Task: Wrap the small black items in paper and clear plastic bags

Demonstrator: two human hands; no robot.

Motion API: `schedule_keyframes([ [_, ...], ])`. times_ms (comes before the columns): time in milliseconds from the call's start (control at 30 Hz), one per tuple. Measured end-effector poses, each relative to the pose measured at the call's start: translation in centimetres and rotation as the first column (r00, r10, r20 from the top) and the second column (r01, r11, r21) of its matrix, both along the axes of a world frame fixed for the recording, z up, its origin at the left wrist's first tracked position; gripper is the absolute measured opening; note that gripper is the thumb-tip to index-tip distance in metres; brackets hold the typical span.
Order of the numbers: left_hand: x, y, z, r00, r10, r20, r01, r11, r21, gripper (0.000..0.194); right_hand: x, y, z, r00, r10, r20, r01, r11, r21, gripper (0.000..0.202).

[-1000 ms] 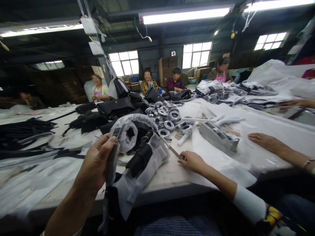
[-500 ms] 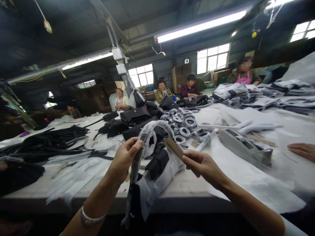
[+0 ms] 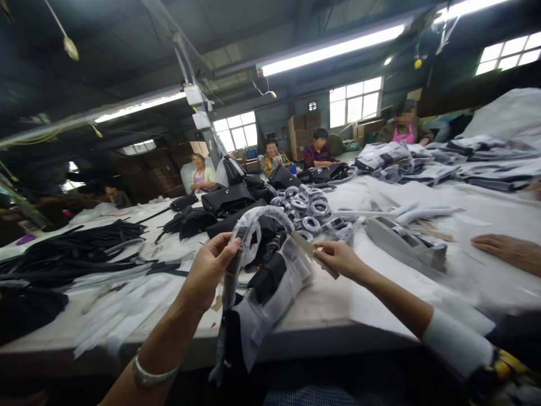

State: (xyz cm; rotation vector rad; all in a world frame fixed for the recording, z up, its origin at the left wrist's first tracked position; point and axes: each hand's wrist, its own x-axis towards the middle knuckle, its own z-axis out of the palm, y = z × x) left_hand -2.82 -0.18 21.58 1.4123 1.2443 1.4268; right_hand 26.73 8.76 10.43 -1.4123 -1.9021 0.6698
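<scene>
Black straps [image 3: 88, 245] lie loose and unwrapped in a heap at the far left, with crumpled white sheets [image 3: 127, 310] nearer the table edge [image 3: 321, 335]. The person's left hand [image 3: 213, 262] pinches a film-covered strap [image 3: 264, 211] between thumb and fingers; it arches rightward above the table and also hangs down past the edge. Its clear covering looks wrinkled and glossy, dark material showing through, so this piece seems largely covered. Below the arch, a black bag [image 3: 267, 277] sits only partly covered by pale wrapping [image 3: 293, 276], its dark front exposed. Behind, wrapped coils [image 3: 311, 224] form a pile of seemingly finished pieces. The right hand [image 3: 340, 260] grips a thin brown card strip [image 3: 303, 245] with its fingertips, close to the arch's right end; whether they touch is unclear. Farther right stand a grey tape dispenser [image 3: 406, 245] and a co-worker's hand [image 3: 507, 252], resting flat.
</scene>
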Motion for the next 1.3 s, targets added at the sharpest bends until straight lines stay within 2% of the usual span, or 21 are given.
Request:
schedule_keyframes([
  [100, 0.0, 0.2, 0.0, 1.000, 0.017, 0.004, -0.017, 1.000, -0.004, 0.053, 2.4, 1.7, -2.7, 0.983, -0.140, 0.119, 0.146, 0.988, -0.039, 0.013],
  [200, -0.1, 0.4, -0.2, 1.000, 0.006, 0.000, -0.006, 1.000, -0.007, 0.052, 3.0, 1.9, -3.5, 0.954, -0.249, 0.167, 0.248, 0.968, 0.027, 0.006],
  [267, -0.3, 0.6, -0.3, 1.000, -0.001, -0.002, 0.001, 1.000, -0.013, 0.049, 2.3, 1.0, -2.7, 0.960, -0.259, 0.105, 0.246, 0.962, 0.121, 0.007],
  [300, -0.4, 0.7, -0.4, 1.000, -0.007, 0.001, 0.007, 1.000, -0.020, 0.047, 1.6, 0.3, -2.0, 0.977, -0.211, 0.019, 0.206, 0.968, 0.146, 0.008],
  [367, -0.5, 0.8, -0.5, 1.000, -0.025, 0.010, 0.026, 0.999, -0.034, 0.043, 0.0, -1.5, -0.3, 0.976, -0.008, -0.220, 0.035, 0.992, 0.118, 0.017],
  [433, -0.5, 1.0, -0.6, 0.999, -0.046, 0.007, 0.046, 0.998, -0.034, 0.040, -1.7, -3.5, 1.5, 0.883, 0.185, -0.432, -0.183, 0.982, 0.045, 0.033],
  [467, -0.4, 1.0, -0.6, 0.999, -0.050, -0.001, 0.050, 0.998, -0.032, 0.039, -2.5, -4.4, 2.2, 0.843, 0.237, -0.483, -0.263, 0.965, 0.016, 0.039],
  [533, -0.2, 0.9, -0.5, 0.999, -0.046, -0.025, 0.045, 0.999, -0.023, 0.039, -3.8, -5.6, 3.4, 0.810, 0.287, -0.511, -0.336, 0.942, -0.003, 0.040],
  [733, 1.2, -0.2, 0.2, 0.994, -0.046, -0.099, 0.046, 0.999, -0.006, 0.041, -6.5, -5.4, 5.0, 0.820, 0.333, -0.466, -0.358, 0.933, 0.037, 0.031],
  [933, 1.9, -0.7, 0.6, 0.988, -0.077, -0.134, 0.079, 0.997, 0.006, 0.040, -8.8, -5.0, 7.3, 0.728, 0.347, -0.592, -0.418, 0.908, 0.018, 0.040],
  [1067, 1.7, -0.6, 0.3, 0.982, -0.120, -0.145, 0.122, 0.993, 0.002, 0.038, -9.1, -5.5, 8.9, 0.645, 0.375, -0.666, -0.528, 0.849, -0.033, 0.048],
  [1133, 1.5, -0.6, 0.3, 0.979, -0.141, -0.145, 0.144, 0.989, 0.010, 0.036, -8.9, -5.8, 9.4, 0.586, 0.394, -0.708, -0.599, 0.799, -0.050, 0.050],
  [1200, 1.4, -0.8, 0.3, 0.977, -0.157, -0.147, 0.161, 0.987, 0.014, 0.034, -8.9, -5.9, 9.6, 0.560, 0.373, -0.740, -0.624, 0.777, -0.081, 0.051],
  [1300, 1.5, -1.1, 0.2, 0.970, -0.173, -0.171, 0.183, 0.982, 0.045, 0.032, -9.5, -6.1, 9.8, 0.583, 0.286, -0.761, -0.541, 0.835, -0.101, 0.052],
])
